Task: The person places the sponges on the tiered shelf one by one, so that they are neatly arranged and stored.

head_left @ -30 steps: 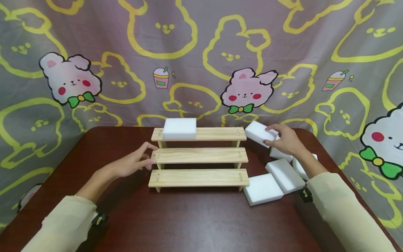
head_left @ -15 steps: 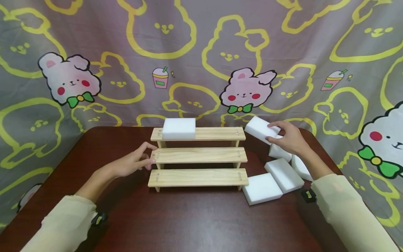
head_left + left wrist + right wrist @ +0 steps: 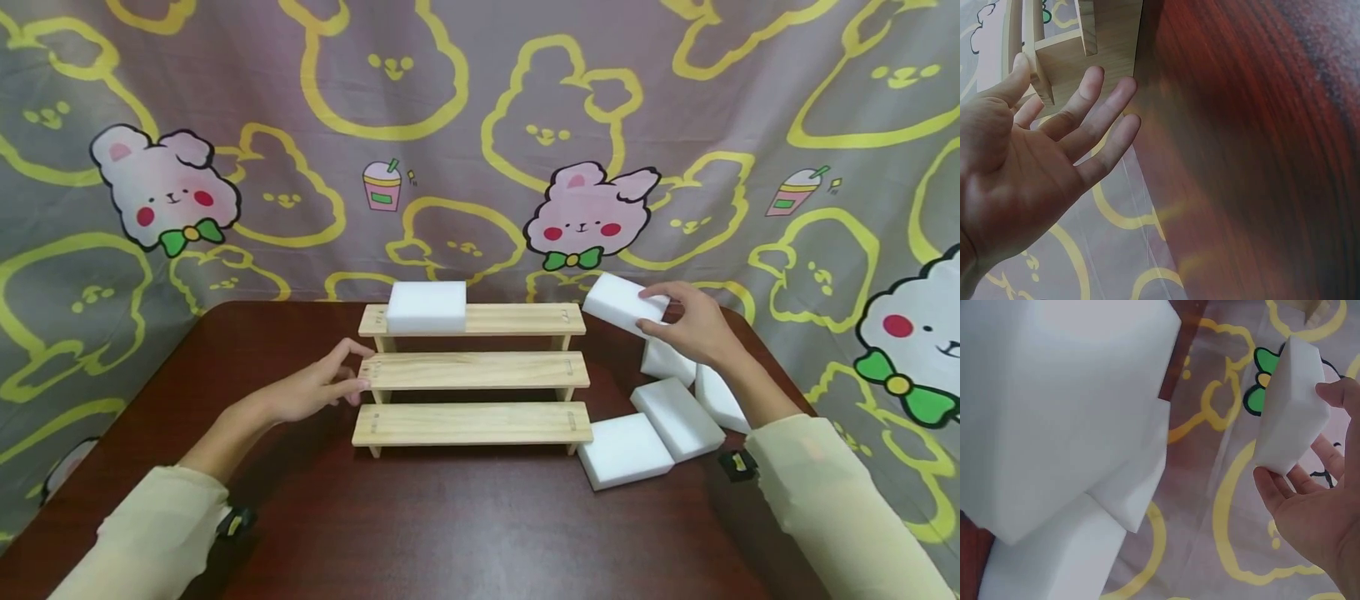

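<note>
My right hand [image 3: 690, 323] pinches one end of a white foam sponge block [image 3: 621, 300] between thumb and fingers, close beside the right end of the stand's top tier. The right wrist view shows the same block [image 3: 1294, 403] held at its edges, thumb on one side and fingertips on the other. On the left, my left hand [image 3: 318, 385] holds the left end of the middle tier of a three-tier wooden stand [image 3: 480, 369]. Its thumb and index finger grip the board's edge in the left wrist view, the other fingers [image 3: 1110, 147] spread loosely. Another white block [image 3: 426, 306] lies on the top tier's left part.
Several more white blocks [image 3: 626, 450] lie on the dark red-brown table [image 3: 450, 533] right of the stand, some touching or overlapping. The nearest sits against the bottom tier's right end. A patterned curtain [image 3: 450, 150] hangs behind the table and along both sides.
My right hand has risen slightly and shifted a little right, raising the held block and turning it closer to level. My left hand stays at the stand.
</note>
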A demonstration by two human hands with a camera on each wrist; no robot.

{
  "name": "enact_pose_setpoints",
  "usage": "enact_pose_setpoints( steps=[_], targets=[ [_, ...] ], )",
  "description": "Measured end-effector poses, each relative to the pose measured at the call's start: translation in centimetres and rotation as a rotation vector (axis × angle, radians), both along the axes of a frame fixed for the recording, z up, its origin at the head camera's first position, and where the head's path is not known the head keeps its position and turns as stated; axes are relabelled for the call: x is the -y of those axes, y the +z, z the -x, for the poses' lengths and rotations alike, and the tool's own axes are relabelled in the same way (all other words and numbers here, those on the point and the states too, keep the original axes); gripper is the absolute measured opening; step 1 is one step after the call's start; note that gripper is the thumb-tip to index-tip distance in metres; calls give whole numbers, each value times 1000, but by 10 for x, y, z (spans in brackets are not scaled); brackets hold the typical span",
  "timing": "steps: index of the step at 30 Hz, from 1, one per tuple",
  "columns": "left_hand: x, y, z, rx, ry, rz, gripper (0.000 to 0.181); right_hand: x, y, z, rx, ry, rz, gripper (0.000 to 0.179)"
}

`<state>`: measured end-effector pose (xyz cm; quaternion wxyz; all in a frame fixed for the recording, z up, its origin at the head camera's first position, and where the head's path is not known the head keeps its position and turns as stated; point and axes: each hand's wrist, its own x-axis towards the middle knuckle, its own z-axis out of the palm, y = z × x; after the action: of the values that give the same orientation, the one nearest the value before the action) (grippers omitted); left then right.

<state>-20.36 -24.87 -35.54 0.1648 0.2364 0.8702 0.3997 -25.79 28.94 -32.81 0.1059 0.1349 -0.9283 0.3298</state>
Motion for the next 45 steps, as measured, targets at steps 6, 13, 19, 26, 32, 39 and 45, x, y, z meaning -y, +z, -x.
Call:
enact_pose_setpoints(
  steps=[6,13,19,26,32,39,45],
  targets=[
    [1,-1,0,-6,-2,3,45,0,6,-2,-12,-4,12,43],
    [0,0,1,-9,-5,5,45,4,12,-4,-45,12,34,44],
    [1,-1,1,-11,-4,3,44,11,17,-7,-64,27,55,43],
    [1,0,1,-10,-6,3,44,22,21,-10,-60,74,101,41],
    [0,0,1,-12,-7,2,43,30,21,-13,-78,124,104,39],
    [-1,0,1,-10,-4,2,44,41,22,-13,-96,162,97,39],
    [-1,0,1,-7,-2,8,44,52,22,-12,-122,206,83,39]
  ],
)
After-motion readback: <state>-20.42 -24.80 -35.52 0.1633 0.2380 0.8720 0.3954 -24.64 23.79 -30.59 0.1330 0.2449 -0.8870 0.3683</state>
